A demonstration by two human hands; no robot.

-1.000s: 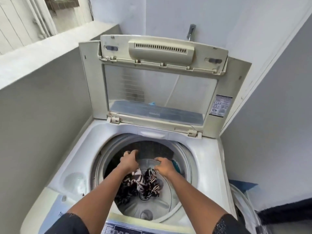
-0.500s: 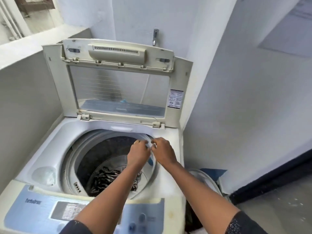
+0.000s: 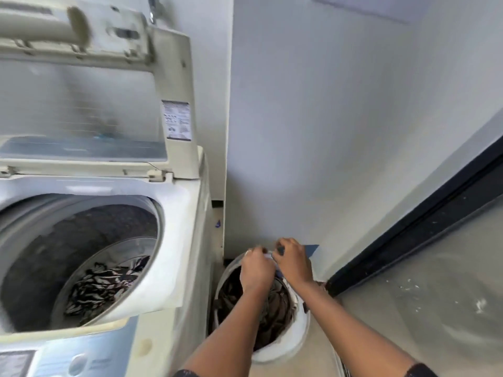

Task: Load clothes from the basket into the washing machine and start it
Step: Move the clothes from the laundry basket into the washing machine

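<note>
The top-loading washing machine (image 3: 187,240) stands at the left with its lid (image 3: 174,77) raised. A black-and-white patterned garment (image 3: 100,284) lies at the bottom of the drum. To the machine's right, on the floor, is a round white basket (image 3: 296,338) holding dark brown clothes (image 3: 275,308). My left hand (image 3: 255,270) and my right hand (image 3: 294,263) are side by side over the basket's far rim, fingers curled. Blur hides whether they grip anything; a small white and blue bit shows between them.
The control panel (image 3: 68,360) runs along the machine's near edge. A white wall (image 3: 326,131) rises behind the basket, with a black skirting strip (image 3: 422,221) along the right. The grey floor (image 3: 435,308) spreads out to the right, with a blue scrap (image 3: 311,249) by the wall.
Both hands left the drum, where the patterned garment stays, and swung right and down to the basket. My view turned right with them.
</note>
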